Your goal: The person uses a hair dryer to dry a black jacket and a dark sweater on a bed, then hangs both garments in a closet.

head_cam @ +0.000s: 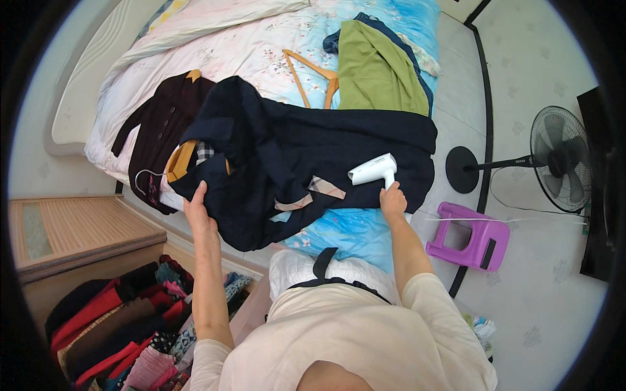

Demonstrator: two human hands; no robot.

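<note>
A long navy coat [313,132] with checked cuff linings is spread across the bed, a wooden hanger [180,163] inside its shoulders. At the coat's collar, my left hand [200,210] pinches the cloth, thumb on top and fingers mostly hidden beneath. My right hand [393,201] grips the handle of a white handheld appliance [372,170], shaped like a hair dryer or garment steamer. Its wide head points left over the lower part of the coat; whether it touches the cloth I cannot tell.
A dark knitted cardigan [164,115], an empty wooden hanger [313,68] and a green garment [376,68] lie on the floral bed [230,44]. To the right are a purple plastic stool [496,239] and a standing fan [557,159]. An open wardrobe holds clothes [117,322] at lower left.
</note>
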